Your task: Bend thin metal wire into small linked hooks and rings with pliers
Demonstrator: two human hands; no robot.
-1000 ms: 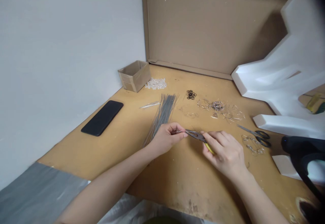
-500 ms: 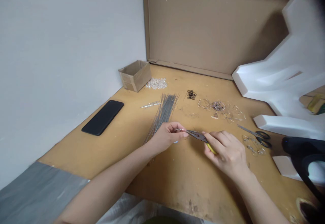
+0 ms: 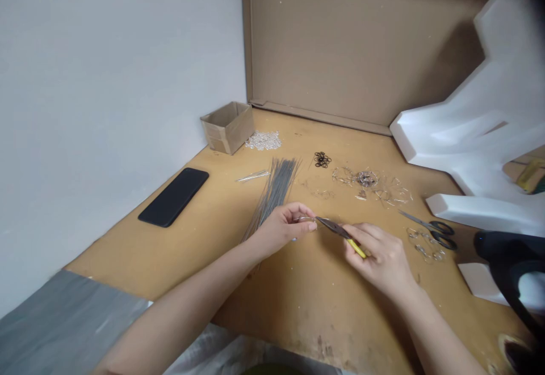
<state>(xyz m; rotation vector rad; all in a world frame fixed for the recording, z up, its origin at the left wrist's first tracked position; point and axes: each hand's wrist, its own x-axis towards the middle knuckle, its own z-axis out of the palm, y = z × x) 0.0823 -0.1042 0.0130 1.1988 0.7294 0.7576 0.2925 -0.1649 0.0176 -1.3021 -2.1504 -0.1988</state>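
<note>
Head view of a wooden tabletop set against a white wall on the left and a cardboard panel at the far edge. Near the middle of the tabletop the left hand pinches a short piece of thin wire between thumb and forefinger, fingers closed narrowly on it. The right hand grips the yellow-handled pliers, fingers wrapped around the handles; the dark nose of the pliers points toward the left hand and meets the wire just beside its fingertips. Whether the nose is clamped on the wire cannot be told. A bundle of straight grey wires lies just beyond the left hand, running toward the far edge. A black phone rests near the left edge; a small open cardboard box stands at the far left corner with a heap of clear beads beside it. Small black rings and a scatter of bent wire pieces lie toward the far edge. Black-handled scissors lie toward the right edge, near white foam blocks
</note>
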